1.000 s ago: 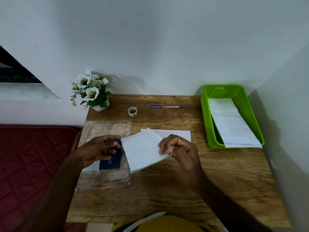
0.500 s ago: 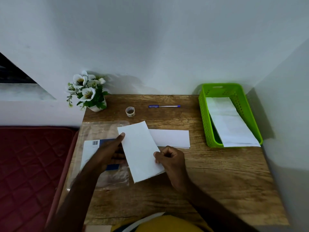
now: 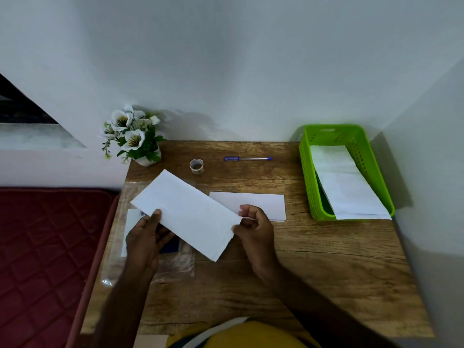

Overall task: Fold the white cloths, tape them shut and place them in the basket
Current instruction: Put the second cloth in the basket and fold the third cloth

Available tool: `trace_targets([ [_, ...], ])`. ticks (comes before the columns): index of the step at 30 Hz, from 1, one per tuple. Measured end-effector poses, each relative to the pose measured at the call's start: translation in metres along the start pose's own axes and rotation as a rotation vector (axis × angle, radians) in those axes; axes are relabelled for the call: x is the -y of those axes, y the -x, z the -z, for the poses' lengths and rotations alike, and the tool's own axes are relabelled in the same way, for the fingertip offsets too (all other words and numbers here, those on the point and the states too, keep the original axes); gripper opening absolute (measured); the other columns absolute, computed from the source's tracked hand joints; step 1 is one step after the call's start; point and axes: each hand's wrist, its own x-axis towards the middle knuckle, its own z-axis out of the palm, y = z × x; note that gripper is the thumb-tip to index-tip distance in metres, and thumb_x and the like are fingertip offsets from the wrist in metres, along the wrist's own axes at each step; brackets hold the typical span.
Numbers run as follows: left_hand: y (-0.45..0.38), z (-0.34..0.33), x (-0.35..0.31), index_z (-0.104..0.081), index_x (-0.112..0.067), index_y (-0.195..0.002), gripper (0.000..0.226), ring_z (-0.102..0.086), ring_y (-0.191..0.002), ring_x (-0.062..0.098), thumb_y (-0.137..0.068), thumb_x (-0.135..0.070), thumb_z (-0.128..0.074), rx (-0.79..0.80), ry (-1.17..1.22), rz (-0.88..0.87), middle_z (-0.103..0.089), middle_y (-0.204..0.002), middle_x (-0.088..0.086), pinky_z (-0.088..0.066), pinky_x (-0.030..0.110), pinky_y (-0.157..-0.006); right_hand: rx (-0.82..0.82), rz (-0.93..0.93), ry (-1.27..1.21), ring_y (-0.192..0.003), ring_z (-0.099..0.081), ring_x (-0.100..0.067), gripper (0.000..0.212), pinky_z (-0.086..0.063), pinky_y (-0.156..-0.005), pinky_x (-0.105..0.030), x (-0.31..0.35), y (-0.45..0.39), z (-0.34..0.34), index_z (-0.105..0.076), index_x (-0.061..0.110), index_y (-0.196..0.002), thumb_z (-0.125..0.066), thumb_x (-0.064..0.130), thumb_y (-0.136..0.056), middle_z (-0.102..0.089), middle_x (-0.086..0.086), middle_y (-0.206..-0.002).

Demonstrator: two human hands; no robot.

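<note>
A folded white cloth (image 3: 187, 212) is held tilted above the wooden table, its long side running from upper left to lower right. My left hand (image 3: 145, 237) grips its left edge with the thumb on top. My right hand (image 3: 253, 228) pinches its right end. A second white cloth (image 3: 261, 204) lies flat on the table behind my right hand. The green basket (image 3: 310, 187) stands at the back right with a folded white cloth (image 3: 344, 182) inside. A small roll of clear tape (image 3: 196, 166) sits near the back edge.
A clear plastic bag (image 3: 175, 264) with a white and blue package lies under my left hand. A blue pen (image 3: 247, 159) lies at the back, a pot of white flowers (image 3: 133, 136) at the back left corner. A red mattress (image 3: 45, 259) borders the table's left side.
The cloth has turned from nearly upright to a long slant and risen toward the back left. My left hand moved from its top edge to its left edge.
</note>
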Motion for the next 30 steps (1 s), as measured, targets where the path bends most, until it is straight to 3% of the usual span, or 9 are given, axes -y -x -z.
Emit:
trace_targets([
  [4,0.01,-0.004,0.011,-0.07,-0.024,-0.084,0.028,-0.077,-0.073,0.018,-0.097,-0.049,-0.065,-0.198,-0.265,-0.185,-0.077,-0.078,-0.004,-0.06,0.035,-0.064,-0.008,0.012,0.068,-0.099,-0.065,-0.005,0.05,-0.055,-0.072,-0.012,0.004,-0.017,-0.009,-0.064,0.024,-0.12,-0.077,-0.001,-0.08,-0.066,0.007,-0.111],
  [8,0.029,-0.017,0.027,-0.056,-0.019,-0.063,0.053,-0.056,-0.059,0.012,-0.101,-0.056,-0.051,-0.471,-0.639,-0.541,-0.058,-0.063,-0.007,-0.037,0.025,-0.057,0.021,0.065,0.155,-0.09,-0.067,-0.009,0.049,-0.053,-0.066,-0.008,0.004,-0.033,-0.016,-0.062,0.028,-0.118,-0.076,-0.003,-0.081,-0.066,0.006,-0.101],
  [11,0.039,-0.031,0.043,-0.065,-0.021,-0.081,0.039,-0.063,-0.073,0.015,-0.098,-0.055,-0.054,-0.297,-0.927,-0.728,-0.069,-0.081,-0.001,-0.044,0.028,-0.067,0.048,0.121,0.249,-0.089,-0.066,-0.007,0.05,-0.053,-0.068,-0.008,0.0,-0.04,-0.02,-0.063,0.022,-0.126,-0.076,-0.001,-0.083,-0.065,0.007,-0.098],
  [14,0.033,-0.039,0.061,-0.072,-0.018,-0.113,0.035,-0.065,-0.114,0.025,-0.095,-0.048,-0.066,-0.006,-1.125,-0.947,-0.072,-0.122,0.005,-0.053,0.042,-0.097,0.093,0.191,0.355,-0.09,-0.065,-0.007,0.053,-0.058,-0.08,-0.019,-0.002,-0.044,-0.021,-0.061,0.02,-0.132,-0.075,-0.001,-0.085,-0.067,0.005,-0.099],
  [16,0.03,-0.046,0.071,-0.064,-0.021,-0.134,0.051,-0.052,-0.136,0.027,-0.093,-0.051,-0.067,0.133,-1.23,-0.922,-0.059,-0.146,0.004,-0.041,0.048,-0.115,0.107,0.213,0.379,-0.092,-0.066,-0.009,0.053,-0.06,-0.087,-0.028,-0.002,-0.045,-0.02,-0.061,0.018,-0.134,-0.074,-0.001,-0.086,-0.069,0.003,-0.1],
  [19,0.027,-0.052,0.083,-0.046,-0.026,-0.151,0.068,-0.032,-0.151,0.026,-0.095,-0.064,-0.052,0.171,-1.354,-0.818,-0.036,-0.165,0.002,-0.022,0.049,-0.125,0.03,0.215,0.427,-0.099,-0.064,-0.008,0.048,-0.059,-0.09,-0.028,-0.003,-0.043,-0.017,-0.061,0.021,-0.134,-0.075,0.01,-0.089,-0.069,0.006,-0.108],
  [22,0.026,-0.052,0.088,-0.042,-0.024,-0.154,0.072,-0.028,-0.153,0.027,-0.095,-0.066,-0.044,0.159,-1.406,-0.829,-0.032,-0.166,0.004,-0.019,0.052,-0.127,-0.172,0.255,0.58,-0.099,-0.057,-0.005,0.05,-0.049,-0.077,-0.019,-0.007,-0.037,-0.004,-0.057,0.027,-0.134,-0.077,0.028,-0.088,-0.062,0.011,-0.112],
  [24,0.025,-0.052,0.088,-0.041,-0.022,-0.154,0.073,-0.029,-0.153,0.028,-0.095,-0.065,-0.045,0.141,-1.408,-0.83,-0.033,-0.166,0.005,-0.022,0.054,-0.126,-0.314,0.22,0.639,-0.104,-0.055,-0.009,0.054,-0.045,-0.074,-0.023,-0.008,-0.034,0.011,-0.056,0.028,-0.134,-0.077,0.038,-0.085,-0.059,0.01,-0.114],
  [30,0.024,-0.05,0.091,-0.037,-0.018,-0.155,0.08,-0.029,-0.152,0.029,-0.093,-0.067,-0.048,0.148,-1.399,-0.815,-0.031,-0.166,0.007,-0.022,0.054,-0.125,-0.446,-0.015,0.664,-0.126,-0.052,-0.025,0.074,-0.053,-0.093,-0.046,-0.01,-0.037,0.055,-0.056,0.02,-0.135,-0.08,0.057,-0.076,-0.054,-0.003,-0.134],
])
